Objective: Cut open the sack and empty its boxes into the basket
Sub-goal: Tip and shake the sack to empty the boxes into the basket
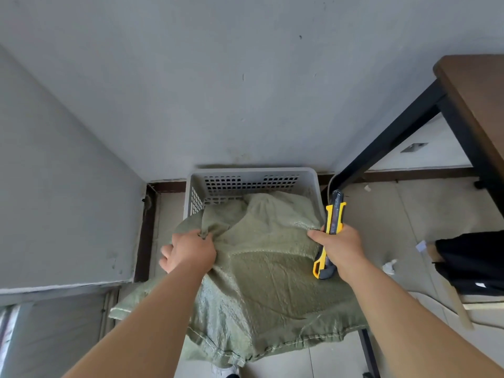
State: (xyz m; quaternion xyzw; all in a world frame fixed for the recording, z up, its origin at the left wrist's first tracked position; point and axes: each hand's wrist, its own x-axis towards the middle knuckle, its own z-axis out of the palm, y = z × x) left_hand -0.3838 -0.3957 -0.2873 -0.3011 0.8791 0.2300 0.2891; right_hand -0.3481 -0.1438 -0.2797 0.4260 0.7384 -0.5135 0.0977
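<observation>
emptying step: left hand [191, 251] and right hand [341, 245], which also clasps the knife [333, 221], both clutch the sack [261, 271], mouth beyond the grips in the basket [253, 174]; next lift and shake.

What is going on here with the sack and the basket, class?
A person is holding a green woven sack over a grey plastic basket on the floor. The left hand bunches the sack's cloth on one side. The right hand grips the other side along with a yellow utility knife. The sack's far end hangs into the basket. No boxes are visible.
</observation>
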